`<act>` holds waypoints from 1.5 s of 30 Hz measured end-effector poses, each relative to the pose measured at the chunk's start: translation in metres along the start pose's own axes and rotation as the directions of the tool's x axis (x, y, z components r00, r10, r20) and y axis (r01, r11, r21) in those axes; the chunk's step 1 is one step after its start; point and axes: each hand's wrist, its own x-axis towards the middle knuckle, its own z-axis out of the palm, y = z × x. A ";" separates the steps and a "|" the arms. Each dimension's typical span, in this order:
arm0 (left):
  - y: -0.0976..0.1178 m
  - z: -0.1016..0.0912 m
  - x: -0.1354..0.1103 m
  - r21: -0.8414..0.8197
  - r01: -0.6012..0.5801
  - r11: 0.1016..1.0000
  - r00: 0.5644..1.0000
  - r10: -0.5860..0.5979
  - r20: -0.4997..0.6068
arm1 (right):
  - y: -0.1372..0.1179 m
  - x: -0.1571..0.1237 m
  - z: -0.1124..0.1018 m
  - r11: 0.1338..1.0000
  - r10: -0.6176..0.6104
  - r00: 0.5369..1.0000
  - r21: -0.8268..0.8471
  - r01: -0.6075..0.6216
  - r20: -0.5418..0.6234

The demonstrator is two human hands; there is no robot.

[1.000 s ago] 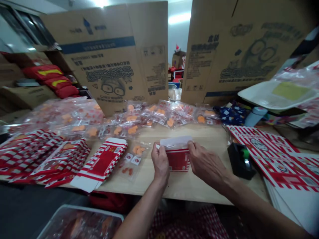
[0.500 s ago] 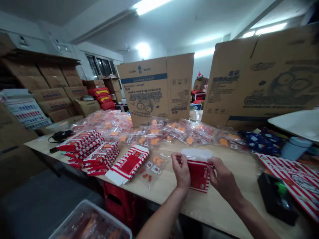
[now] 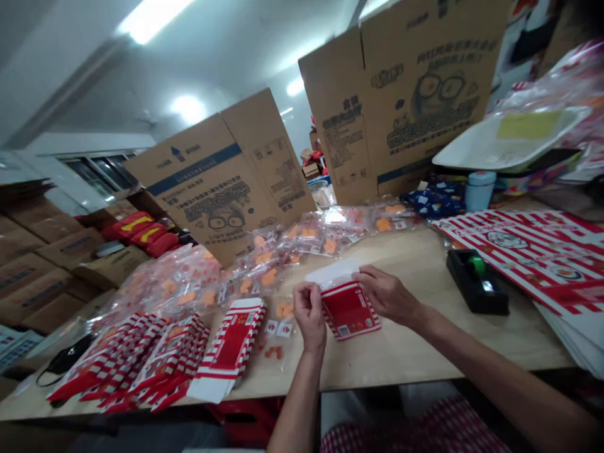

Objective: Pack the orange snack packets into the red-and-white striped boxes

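A red-and-white striped carton with a raised white flap is held over the table between both hands. My left hand pinches its left upper edge. At the right end of the flap, my right hand closes on the carton with thumb and fingers. To the left lies a clear packet holding orange pieces, small white sachets and reddish bits. Beside that is a flat striped carton with its white end flap toward me. Whatever is inside the held carton is hidden.
Striped packs are stacked at the left. Clear packets are heaped along the back, before upright cardboard boxes. At the right are a black tape dispenser, striped sheets, a blue cup and a white tray.
The view has swung right and tilted, bringing more of the table's right side into sight. Both hands still hold the carton, which now stands at a different slant.
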 end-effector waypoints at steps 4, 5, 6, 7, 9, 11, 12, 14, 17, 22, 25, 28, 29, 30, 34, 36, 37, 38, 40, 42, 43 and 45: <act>-0.003 -0.002 0.011 -0.125 0.156 0.980 0.975 -0.132 0.181 | 0.004 0.012 -0.016 0.998 -0.049 0.992 0.051 0.044 0.118; -0.005 -0.003 0.014 -0.132 0.184 0.974 0.964 -0.152 0.219 | 0.004 0.014 -0.017 0.996 0.009 0.993 0.086 -0.020 0.121; -0.007 -0.004 0.017 -0.129 0.200 0.971 0.957 -0.165 0.240 | 0.004 0.016 -0.016 0.986 0.088 0.989 0.128 -0.103 0.116; -0.008 -0.005 0.020 -0.126 0.205 0.971 0.953 -0.168 0.253 | 0.004 0.017 -0.015 0.965 0.174 0.979 0.181 -0.191 0.106; -0.011 -0.006 0.022 -0.128 0.185 0.974 0.954 -0.146 0.263 | 0.004 0.019 -0.012 0.901 0.312 0.945 0.286 -0.327 0.097; -0.012 -0.004 0.021 -0.145 0.129 0.981 0.959 -0.086 0.271 | 0.006 0.019 -0.011 0.881 0.335 0.938 0.326 -0.344 0.085; -0.011 -0.001 0.019 -0.161 0.099 0.982 0.961 -0.052 0.272 | 0.007 0.019 -0.012 0.899 0.300 0.950 0.308 -0.310 0.081; -0.010 0.004 0.017 -0.184 0.046 0.982 0.967 0.003 0.256 | 0.008 0.016 -0.018 0.956 0.190 0.977 0.209 -0.207 0.101; -0.009 0.012 0.015 -0.181 0.009 0.984 0.977 0.029 0.210 | 0.006 0.015 -0.032 0.987 0.089 0.967 0.110 -0.118 0.239; -0.015 0.014 0.018 -0.172 -0.009 0.985 0.971 0.049 0.233 | 0.000 0.027 -0.049 0.946 0.230 0.899 0.133 -0.297 0.372; -0.019 0.012 0.016 -0.127 -0.058 0.990 0.974 0.084 0.209 | -0.004 0.039 -0.049 0.891 0.323 0.833 0.153 -0.427 0.449; -0.021 0.011 0.013 -0.112 -0.073 0.991 0.978 0.093 0.187 | -0.009 0.046 -0.045 0.869 0.374 0.787 0.112 -0.482 0.490; -0.021 0.011 0.012 -0.106 -0.080 0.991 0.978 0.098 0.183 | -0.010 0.046 -0.043 0.883 0.373 0.800 0.087 -0.462 0.470; -0.020 0.012 0.011 -0.101 -0.087 0.991 0.979 0.104 0.176 | -0.012 0.046 -0.042 0.901 0.360 0.823 0.064 -0.428 0.439; -0.015 0.019 0.009 -0.089 -0.080 0.993 0.991 0.089 0.096 | -0.015 0.046 -0.042 0.941 0.306 0.879 0.027 -0.338 0.365; -0.013 0.023 0.009 -0.082 -0.067 0.994 0.998 0.068 0.009 | -0.015 0.049 -0.046 0.930 0.328 0.856 0.022 -0.366 0.399; -0.012 0.025 0.008 -0.077 -0.065 0.995 0.998 0.062 -0.031 | -0.016 0.051 -0.049 0.924 0.340 0.844 0.019 -0.381 0.415; -0.012 0.026 0.008 -0.076 -0.066 0.995 0.997 0.061 -0.056 | -0.016 0.054 -0.051 0.920 0.348 0.837 0.016 -0.391 0.423; -0.011 0.025 0.006 -0.093 -0.072 0.993 0.997 0.070 -0.033 | -0.018 0.057 -0.053 0.920 0.348 0.841 0.020 -0.390 0.415; -0.011 0.021 0.006 -0.114 -0.094 0.989 0.994 0.100 0.051 | -0.020 0.059 -0.053 0.918 0.348 0.850 0.040 -0.394 0.397; -0.011 0.018 0.006 -0.124 -0.109 0.986 0.988 0.121 0.100 | -0.020 0.059 -0.052 0.914 0.354 0.850 0.048 -0.403 0.390; -0.011 0.013 0.008 -0.143 -0.137 0.980 0.969 0.162 0.186 | -0.020 0.056 -0.050 0.908 0.367 0.850 0.053 -0.416 0.377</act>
